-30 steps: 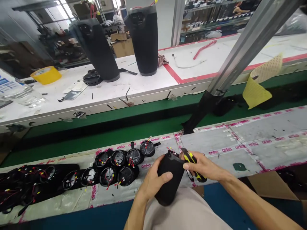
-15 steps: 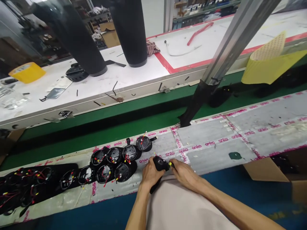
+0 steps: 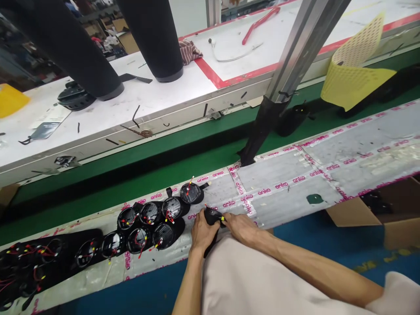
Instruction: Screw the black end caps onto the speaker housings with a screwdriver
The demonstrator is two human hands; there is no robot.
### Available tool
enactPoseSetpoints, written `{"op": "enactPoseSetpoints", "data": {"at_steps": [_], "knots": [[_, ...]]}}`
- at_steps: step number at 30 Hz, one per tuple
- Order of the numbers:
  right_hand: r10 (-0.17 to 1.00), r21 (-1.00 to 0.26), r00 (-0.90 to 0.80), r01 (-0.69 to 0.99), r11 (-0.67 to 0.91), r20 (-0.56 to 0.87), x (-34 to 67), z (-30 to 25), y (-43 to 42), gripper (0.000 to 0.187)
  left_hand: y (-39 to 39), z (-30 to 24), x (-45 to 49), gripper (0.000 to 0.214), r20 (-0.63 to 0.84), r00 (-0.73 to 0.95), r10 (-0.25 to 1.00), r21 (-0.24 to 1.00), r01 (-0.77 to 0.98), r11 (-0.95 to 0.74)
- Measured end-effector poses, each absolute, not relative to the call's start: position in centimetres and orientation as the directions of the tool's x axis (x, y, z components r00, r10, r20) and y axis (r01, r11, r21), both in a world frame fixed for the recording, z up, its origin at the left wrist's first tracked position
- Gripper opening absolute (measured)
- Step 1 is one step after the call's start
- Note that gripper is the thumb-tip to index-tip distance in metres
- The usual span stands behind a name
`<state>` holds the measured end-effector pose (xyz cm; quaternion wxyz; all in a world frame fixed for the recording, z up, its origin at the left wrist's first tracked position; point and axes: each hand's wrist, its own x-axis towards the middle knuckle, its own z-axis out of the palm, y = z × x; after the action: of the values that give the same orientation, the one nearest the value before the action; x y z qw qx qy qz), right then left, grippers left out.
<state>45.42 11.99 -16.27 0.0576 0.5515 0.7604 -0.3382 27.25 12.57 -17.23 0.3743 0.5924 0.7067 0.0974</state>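
Observation:
My left hand (image 3: 201,234) grips a small black speaker body (image 3: 211,216) at the near edge of the taped bench (image 3: 295,192). A red and a yellow wire tip stick out of its top. My right hand (image 3: 241,227) closes in on the same part from the right, fingers curled at its top. Just left of my hands lie several round black speaker units (image 3: 154,221) with red and yellow wires, in two rows. The yellow-and-black tool seen earlier is hidden.
A green conveyor belt (image 3: 131,175) runs behind the bench. Beyond it, a white table (image 3: 157,105) carries two tall black cylinders (image 3: 154,39), a striped cloth and a red strap. A slanted metal post (image 3: 295,57), yellow perforated mat (image 3: 354,74) and cardboard box (image 3: 393,214) stand right.
The speaker body came down from in front of me to the bench edge. My view tilted down and both hands drew in close around it. The yellow-handled tool dropped out of sight.

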Motion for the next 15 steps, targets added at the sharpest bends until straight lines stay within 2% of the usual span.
{"op": "enactPoseSetpoints", "data": {"at_steps": [15], "knots": [[0.747,-0.326,-0.325,0.933,0.153,-0.580,43.5,-17.0,12.6,0.032,12.8,-17.3,27.2,0.071,-0.443,-0.024,0.896,0.519,0.808,0.279]]}}
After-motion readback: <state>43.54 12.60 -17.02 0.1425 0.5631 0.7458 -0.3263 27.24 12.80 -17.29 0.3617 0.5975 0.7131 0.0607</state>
